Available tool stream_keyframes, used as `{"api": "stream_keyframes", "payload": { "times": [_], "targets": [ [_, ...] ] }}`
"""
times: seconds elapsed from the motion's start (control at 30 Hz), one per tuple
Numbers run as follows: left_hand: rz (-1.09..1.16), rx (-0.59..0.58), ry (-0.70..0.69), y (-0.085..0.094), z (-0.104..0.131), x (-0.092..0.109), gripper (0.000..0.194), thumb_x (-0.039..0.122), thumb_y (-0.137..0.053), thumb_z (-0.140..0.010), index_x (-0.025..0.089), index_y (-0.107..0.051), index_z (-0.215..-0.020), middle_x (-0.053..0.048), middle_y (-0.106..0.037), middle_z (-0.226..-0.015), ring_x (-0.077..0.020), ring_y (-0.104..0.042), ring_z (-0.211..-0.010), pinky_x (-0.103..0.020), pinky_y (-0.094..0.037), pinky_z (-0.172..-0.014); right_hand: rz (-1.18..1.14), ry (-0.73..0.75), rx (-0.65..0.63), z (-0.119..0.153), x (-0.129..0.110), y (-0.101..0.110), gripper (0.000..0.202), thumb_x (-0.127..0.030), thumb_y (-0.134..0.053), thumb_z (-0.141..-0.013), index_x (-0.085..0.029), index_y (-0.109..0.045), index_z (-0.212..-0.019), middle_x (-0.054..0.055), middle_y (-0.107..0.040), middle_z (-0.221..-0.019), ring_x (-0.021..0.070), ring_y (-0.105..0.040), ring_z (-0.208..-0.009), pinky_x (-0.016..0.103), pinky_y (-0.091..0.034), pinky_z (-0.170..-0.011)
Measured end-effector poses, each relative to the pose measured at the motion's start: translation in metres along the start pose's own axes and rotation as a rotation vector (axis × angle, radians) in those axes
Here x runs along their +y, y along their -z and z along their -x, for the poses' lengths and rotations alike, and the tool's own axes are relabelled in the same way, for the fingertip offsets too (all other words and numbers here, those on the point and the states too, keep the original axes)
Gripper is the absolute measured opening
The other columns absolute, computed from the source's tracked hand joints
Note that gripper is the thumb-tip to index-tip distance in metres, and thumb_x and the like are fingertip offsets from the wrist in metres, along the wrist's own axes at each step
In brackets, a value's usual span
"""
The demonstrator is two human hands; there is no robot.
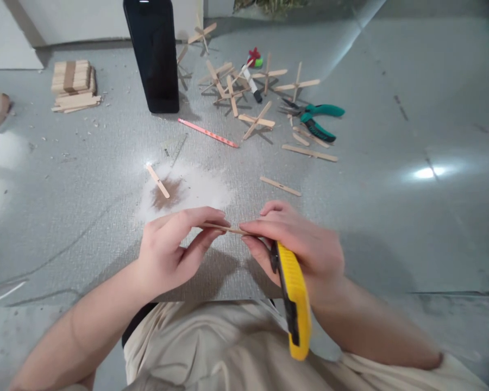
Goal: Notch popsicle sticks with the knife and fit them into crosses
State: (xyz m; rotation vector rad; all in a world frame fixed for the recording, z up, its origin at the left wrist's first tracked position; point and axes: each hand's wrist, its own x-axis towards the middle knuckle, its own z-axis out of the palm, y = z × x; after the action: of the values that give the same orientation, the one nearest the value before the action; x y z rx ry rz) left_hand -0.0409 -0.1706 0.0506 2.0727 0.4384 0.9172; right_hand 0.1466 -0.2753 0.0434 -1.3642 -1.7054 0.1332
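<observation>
Grey textured tabletop (106, 163) fills the background. Nearer than the pink pencil (207, 133), left hand (171, 241) and right hand (305, 244) both pinch one thin wooden stick (233, 230), the right also holding a yellow-black tool (299, 304). Right of the pencil lie green-handled pliers (309, 117); beyond it, crossed sticks (257, 120) and, leftward, a black phone (152, 60).

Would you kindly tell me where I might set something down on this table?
The widest bare patch lies right of the teal pliers and the right hand. The crossed sticks crowd the space between phone and pliers.
</observation>
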Motion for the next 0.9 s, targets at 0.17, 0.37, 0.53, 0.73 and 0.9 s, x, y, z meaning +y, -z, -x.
{"api": "stream_keyframes", "payload": {
  "times": [0.17, 0.37, 0.53, 0.73, 0.9],
  "targets": [
    [0.21, 0.054, 0.146, -0.01, 0.003, -0.005, 0.037, 0.009, -0.073, -0.084, 0.022, -0.061, -0.116, -0.001, -0.077, -0.091, -0.015, -0.075, -0.087, -0.03, -0.062, -0.087, 0.008, -0.001, 0.005, -0.001, -0.004, 0.0, 0.031, -0.008, -0.064, -0.089, -0.027, -0.062, -0.113, -0.003, -0.071, -0.073, 0.013, -0.062, -0.058, 0.038, -0.053, -0.081],
    [0.334, 0.081, 0.271, -0.015, 0.004, -0.007, 0.031, 0.017, -0.078, -0.082, 0.021, -0.064, -0.109, -0.002, -0.075, -0.088, -0.015, -0.074, -0.082, -0.029, -0.063, -0.081, 0.004, -0.004, 0.025, 0.0, -0.003, -0.001, 0.026, -0.009, -0.064, -0.089, -0.027, -0.063, -0.108, -0.004, -0.072, -0.074, 0.013, -0.063, -0.058, 0.039, -0.052, -0.082],
    [0.207, 0.127, 0.252, -0.018, 0.006, -0.011, 0.031, 0.016, -0.081, -0.078, 0.021, -0.064, -0.104, -0.002, -0.074, -0.091, -0.0145, -0.072, -0.083, -0.028, -0.061, -0.082, -0.007, -0.043, 0.004, 0.001, -0.003, -0.003, 0.024, -0.01, -0.061, -0.091, -0.028, -0.062, -0.107, -0.005, -0.072, -0.072, 0.0122, -0.059, -0.051, 0.039, -0.053, -0.08],
    [-0.025, -0.1, 0.307, -0.018, 0.005, -0.016, 0.044, 0.005, -0.059, -0.086, 0.02, -0.05, -0.127, 0.003, -0.074, -0.077, -0.0086, -0.067, -0.055, -0.018, -0.055, -0.055, -0.016, -0.057, 0.001, 0.002, 0.0, -0.005, 0.024, -0.008, -0.06, -0.091, -0.026, -0.062, -0.106, -0.004, -0.074, -0.075, 0.0115, -0.061, -0.053, 0.039, -0.053, -0.083],
    [-0.264, -0.015, 0.171, -0.008, 0.0, -0.021, 0.028, 0.007, -0.057, -0.085, 0.02, -0.063, -0.109, -0.007, -0.07, -0.111, -0.0165, -0.071, -0.091, -0.029, -0.058, -0.077, 0.04, 0.063, 0.037, 0.002, 0.004, -0.005, 0.031, -0.005, -0.061, -0.089, -0.025, -0.061, -0.112, -0.001, -0.076, -0.082, 0.0141, -0.067, -0.064, 0.039, -0.052, -0.083]
  ]
}}
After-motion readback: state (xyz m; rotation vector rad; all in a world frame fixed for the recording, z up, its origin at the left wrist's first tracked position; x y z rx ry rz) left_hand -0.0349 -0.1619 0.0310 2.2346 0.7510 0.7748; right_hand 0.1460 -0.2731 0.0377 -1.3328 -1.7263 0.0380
